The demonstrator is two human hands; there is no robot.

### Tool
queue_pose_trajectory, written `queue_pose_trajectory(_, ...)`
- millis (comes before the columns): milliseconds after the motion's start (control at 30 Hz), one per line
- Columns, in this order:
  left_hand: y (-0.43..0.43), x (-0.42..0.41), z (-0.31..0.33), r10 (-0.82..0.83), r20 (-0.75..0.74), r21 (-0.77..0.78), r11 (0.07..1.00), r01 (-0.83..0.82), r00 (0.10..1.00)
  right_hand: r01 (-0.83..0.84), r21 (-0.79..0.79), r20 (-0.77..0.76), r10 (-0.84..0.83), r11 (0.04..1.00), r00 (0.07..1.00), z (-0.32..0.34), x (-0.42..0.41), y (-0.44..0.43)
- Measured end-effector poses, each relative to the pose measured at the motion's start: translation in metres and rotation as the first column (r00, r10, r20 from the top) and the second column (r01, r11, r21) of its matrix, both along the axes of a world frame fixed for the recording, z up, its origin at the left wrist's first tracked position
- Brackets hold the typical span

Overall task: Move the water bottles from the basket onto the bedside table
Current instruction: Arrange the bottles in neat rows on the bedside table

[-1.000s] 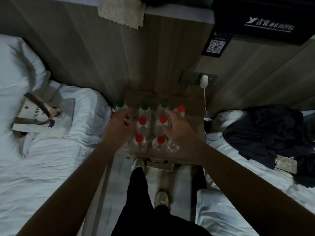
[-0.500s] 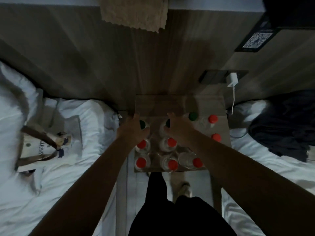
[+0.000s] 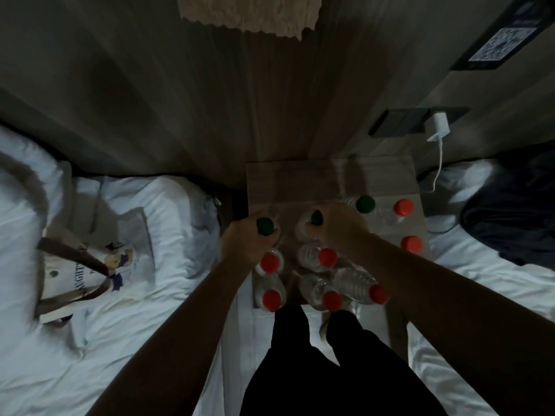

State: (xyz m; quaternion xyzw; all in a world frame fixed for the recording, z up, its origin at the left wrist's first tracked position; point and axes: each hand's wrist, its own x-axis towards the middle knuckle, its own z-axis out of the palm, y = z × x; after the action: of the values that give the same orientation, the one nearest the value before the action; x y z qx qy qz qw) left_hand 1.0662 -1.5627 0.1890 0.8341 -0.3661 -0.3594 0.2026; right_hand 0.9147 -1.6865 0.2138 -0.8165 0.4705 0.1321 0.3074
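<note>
The left hand (image 3: pixel 244 240) grips a green-capped bottle (image 3: pixel 265 226); the right hand (image 3: pixel 336 225) grips another green-capped bottle (image 3: pixel 316 218). Red-capped bottles (image 3: pixel 327 257) stand on the surface (image 3: pixel 288 181) beneath and beside both hands.

The left hand (image 3: pixel 249 241) covers the body of a green-capped bottle (image 3: pixel 265 226), so only its cap shows. The right hand (image 3: pixel 336 226) hides much of a second green cap (image 3: pixel 316 218); how firm either grip is cannot be told. The tabletop (image 3: pixel 300 181) is dim, and its near edge at 6 o'clock lies behind the person's dark legs (image 3: pixel 300 370). At 12 o'clock a pale cloth (image 3: pixel 249 13) is cut by the top edge. At 1 o'clock the QR placard (image 3: pixel 504 43) is blurred and unreadable. At 9 o'clock the tote bag (image 3: pixel 90 265) has lettering partly covered by its strap. At 3 o'clock dark clothing (image 3: pixel 516 211) runs off the frame.
</note>
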Motion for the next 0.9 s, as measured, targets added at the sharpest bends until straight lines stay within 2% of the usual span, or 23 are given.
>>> queue_pose_trajectory(167,-0.015,0.011,0.004,0.064,-0.094,-0.134,0.988,-0.076,0.994,-0.040,0.011,-0.020,0.040,0.999,0.999,0.004,0.020,-0.018)
queue_pose_trajectory(400,-0.069,0.042,0.016,0.048,0.031,-0.101,0.994,-0.044,0.998,-0.021,-0.012,0.079,0.022,1.000,0.997,0.009,0.062,-0.054)
queue_pose_trajectory(700,-0.119,0.074,0.010,0.048,0.066,-0.119,0.992,-0.040,0.997,0.091,-0.007,0.074,-0.090,0.996,0.993,0.000,0.108,-0.093)
queue_pose_trajectory(900,-0.136,0.085,-0.004,0.070,0.020,-0.130,0.989,-0.067,0.997,0.136,0.067,0.200,-0.146,0.988,0.969,-0.001,0.120,-0.100)
